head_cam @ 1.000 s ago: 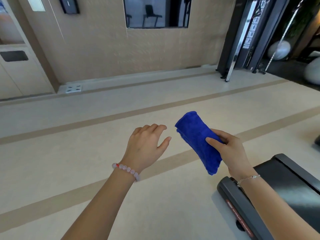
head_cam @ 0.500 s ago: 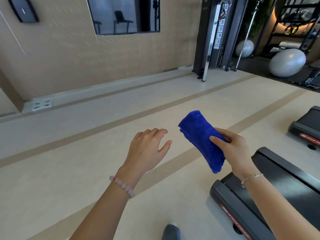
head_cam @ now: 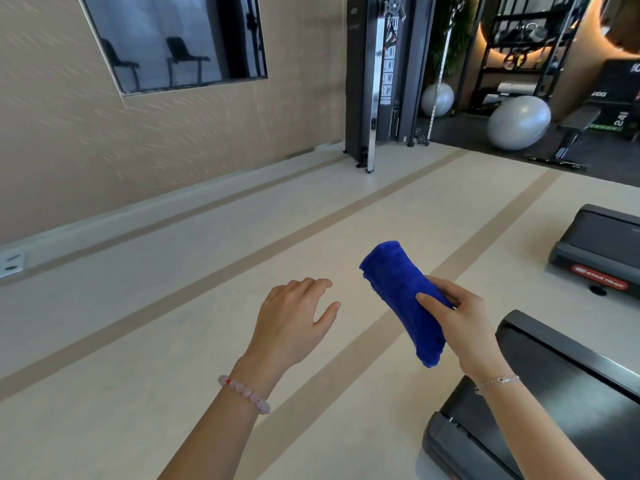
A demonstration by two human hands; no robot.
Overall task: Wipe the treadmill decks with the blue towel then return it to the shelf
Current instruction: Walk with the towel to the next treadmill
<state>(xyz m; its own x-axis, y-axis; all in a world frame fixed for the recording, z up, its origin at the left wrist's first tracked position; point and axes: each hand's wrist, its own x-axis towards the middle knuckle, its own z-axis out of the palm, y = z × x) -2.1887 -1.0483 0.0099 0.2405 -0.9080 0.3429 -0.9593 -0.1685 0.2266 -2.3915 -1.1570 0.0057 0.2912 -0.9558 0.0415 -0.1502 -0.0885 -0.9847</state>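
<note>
A folded blue towel (head_cam: 398,289) is held upright in my right hand (head_cam: 460,323), thumb across its front, above the beige floor. My left hand (head_cam: 294,320) hovers beside it to the left, palm down, fingers apart and holding nothing. A dark treadmill deck (head_cam: 568,386) lies low at the right, just under my right forearm. A second treadmill deck (head_cam: 602,244) with a red label sits farther right. A black shelf rack (head_cam: 519,53) with gear stands at the back right.
A tall black cable machine (head_cam: 384,81) stands against the tan wall. Grey exercise balls (head_cam: 519,123) and a bench (head_cam: 575,126) sit on dark flooring at the back right. A dark window (head_cam: 173,43) hangs on the wall; beige floor with brown stripes spreads left.
My view has swung to the right, bringing the second treadmill, the balls and the shelf rack into sight. Both hands keep the same pose, the towel still in my right hand.
</note>
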